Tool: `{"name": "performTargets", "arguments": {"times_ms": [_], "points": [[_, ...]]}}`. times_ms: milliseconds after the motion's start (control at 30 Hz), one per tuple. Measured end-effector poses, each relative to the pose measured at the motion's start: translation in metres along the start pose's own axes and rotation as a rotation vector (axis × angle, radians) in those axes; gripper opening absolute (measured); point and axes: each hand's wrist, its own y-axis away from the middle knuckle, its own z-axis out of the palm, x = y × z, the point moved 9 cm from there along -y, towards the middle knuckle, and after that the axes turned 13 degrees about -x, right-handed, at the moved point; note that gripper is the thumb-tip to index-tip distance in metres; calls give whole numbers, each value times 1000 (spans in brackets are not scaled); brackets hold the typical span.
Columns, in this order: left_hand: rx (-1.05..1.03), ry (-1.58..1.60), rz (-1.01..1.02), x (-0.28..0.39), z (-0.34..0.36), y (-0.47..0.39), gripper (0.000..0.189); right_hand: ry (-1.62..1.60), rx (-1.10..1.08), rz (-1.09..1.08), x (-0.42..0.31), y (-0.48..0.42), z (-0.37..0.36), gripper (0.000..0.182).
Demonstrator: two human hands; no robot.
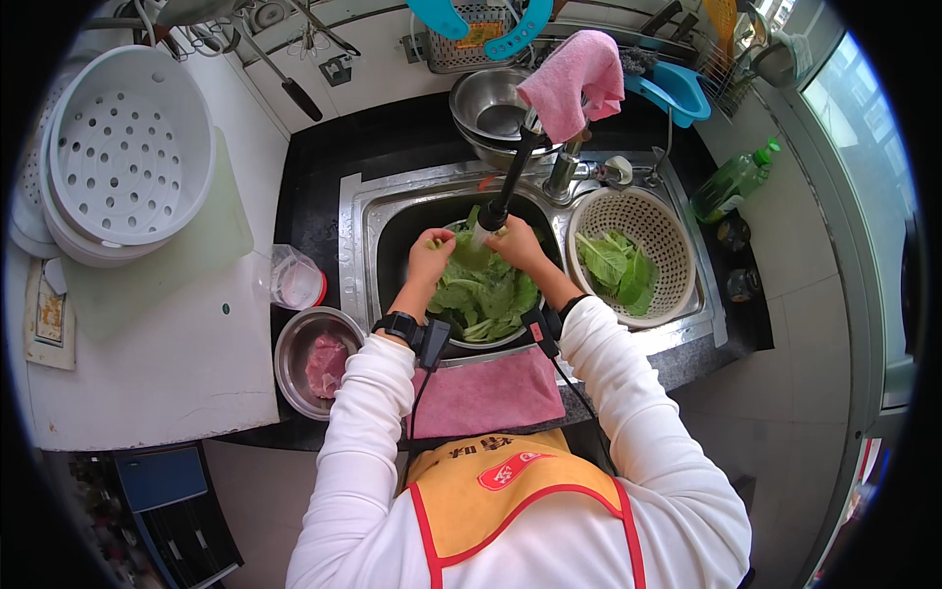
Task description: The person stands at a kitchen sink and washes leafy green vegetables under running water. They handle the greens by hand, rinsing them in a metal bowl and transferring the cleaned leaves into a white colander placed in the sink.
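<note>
A metal basin full of leafy greens (486, 298) sits in the left bowl of the steel sink (353, 243). My left hand (432, 258) is closed on pale green stems over the basin's left side. At the right, my right hand (517, 243) pinches the stem of a leaf beside the black faucet hose (508, 184), where water runs down onto the greens. Part of the held leaf is hidden by water and hose. In the right sink bowl stands a beige colander (673, 221) with several green leaves (618, 269).
A metal bowl with raw meat (326, 364) and a clear plastic container (294, 278) stand left of the sink. A pink cloth (489, 394) lies along the front edge. Steel bowls (489, 103) and a green bottle (736, 180) stand behind and right.
</note>
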Motion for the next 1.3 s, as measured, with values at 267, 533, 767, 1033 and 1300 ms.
{"name": "performTargets", "arguments": {"times_ms": [267, 533, 767, 1033, 1300], "points": [[-225, 189, -155, -4, 37, -2, 29, -425, -359, 77, 2, 2, 40, 14], [-380, -16, -90, -2, 40, -10, 30, -37, -81, -232, -14, 3, 6, 24], [-400, -95, -123, 20, 43, -1, 25, 3, -50, -120, 18, -7, 12, 22], [-157, 81, 73, 23, 28, -11, 22, -266, -330, -27, -14, 9, 35, 29], [-233, 185, 75, 16, 36, -18, 19, -473, -418, 191, 13, 20, 23, 23]]}}
